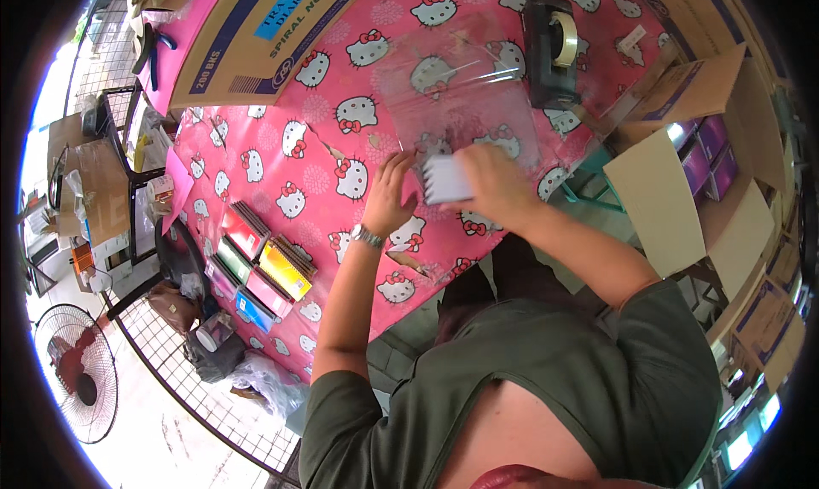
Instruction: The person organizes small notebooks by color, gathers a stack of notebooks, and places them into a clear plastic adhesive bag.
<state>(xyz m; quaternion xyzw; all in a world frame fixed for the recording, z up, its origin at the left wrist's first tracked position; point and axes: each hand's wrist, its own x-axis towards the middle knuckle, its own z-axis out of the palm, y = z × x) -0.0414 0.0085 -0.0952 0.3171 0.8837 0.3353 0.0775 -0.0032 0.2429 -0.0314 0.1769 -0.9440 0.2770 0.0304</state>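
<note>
My right hand (497,184) grips a small spiral notebook (445,180) with white pages facing up and dark binding along its left edge. Just left of it is my left hand (389,197), fingers extended and slightly apart, wearing a wristwatch. Its fingertips come close to the edge of a clear plastic bag (461,75); whether they touch it I cannot tell. The clear plastic lies flat beyond both hands. Several small spiral notebooks with coloured covers, among them a yellow one (285,270), are stacked at the table's left.
A black tape dispenser (548,63) stands at the far right of the pink patterned table (341,199). A large cardboard box (256,46) covers the far left, with pliers (153,54) beside it. At right, an open carton (661,195) holds purple boxes. A fan (77,374) is at lower left.
</note>
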